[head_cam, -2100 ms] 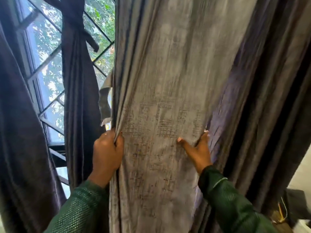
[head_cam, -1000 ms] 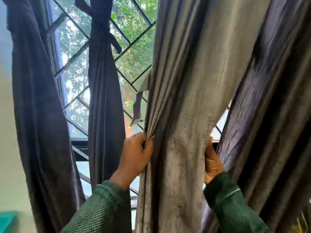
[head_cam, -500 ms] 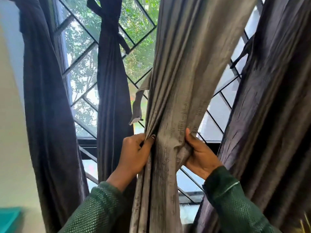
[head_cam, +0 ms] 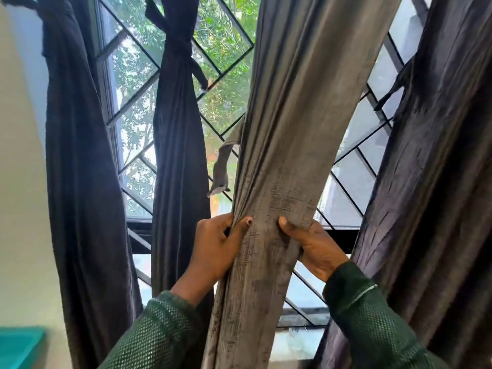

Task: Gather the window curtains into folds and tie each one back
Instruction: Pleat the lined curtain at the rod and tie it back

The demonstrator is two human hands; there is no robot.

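A grey curtain (head_cam: 287, 145) hangs in front of me, bunched into a narrow column of folds. My left hand (head_cam: 215, 249) grips its left edge and my right hand (head_cam: 316, 246) grips its right edge, thumbs on the front. A grey tie strap (head_cam: 222, 169) dangles from the curtain's left side. Two dark curtains, one at the far left (head_cam: 80, 161) and one beside it (head_cam: 178, 145), hang gathered and knotted with ties. Another dark curtain (head_cam: 436, 182) hangs loose on the right, with a strap (head_cam: 394, 86) sticking out of its left edge.
Behind the curtains is a window (head_cam: 226, 75) with a black diamond-pattern grille and green trees outside. A pale wall (head_cam: 18, 182) stands at the left, with a teal object (head_cam: 18, 344) at the bottom left corner.
The wide grey curtain has been drawn in from the right into a narrow bunch. My right hand moved left with the fabric and now grips the bunch opposite my left hand. More window shows.
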